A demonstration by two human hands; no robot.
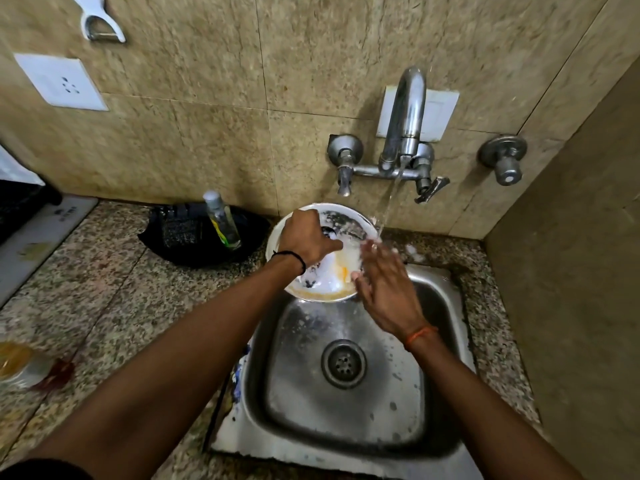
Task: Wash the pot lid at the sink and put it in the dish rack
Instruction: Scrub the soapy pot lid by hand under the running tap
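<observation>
A round steel pot lid (343,221), soapy and smeared with yellow, is held tilted above the back left corner of the steel sink (349,382). My left hand (304,237) grips the lid at its upper left, fingers curled near the dark knob. With its fingers straight, my right hand (384,285) presses against the lid's right side. A thin stream of water (389,202) runs from the wall tap (405,126) onto the lid's right rim. No dish rack is in view.
A black tray (180,233) with a scrubber and a clear soap bottle (223,220) sits on the granite counter left of the sink. A side wall stands close on the right. A stove edge shows at far left.
</observation>
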